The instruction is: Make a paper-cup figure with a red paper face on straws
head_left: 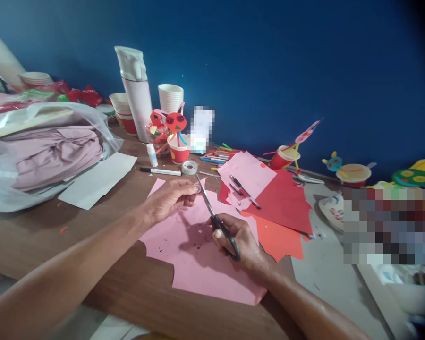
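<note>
My right hand [242, 241] grips the scissors [208, 205] by their black handles, and the blades point up and to the left. Fingers pinched together, my left hand [166, 198] is close to the blade tips. Whatever it pinches is too small to make out. Beneath both hands lies a pink paper sheet [216, 283] with cut, uneven edges and small dark specks on it. Just beyond the left hand are a roll of tape [190, 167] and a black-and-white marker [161, 171].
Red paper [286, 203], orange paper [283, 236] and pens [246, 191] lie to the right. Behind stand a glue stick [152, 155], a decorated paper cup [179, 152], a white flask [138, 99] and stacked cups [171, 97]. A plastic bag [106, 127] with cloth is at left.
</note>
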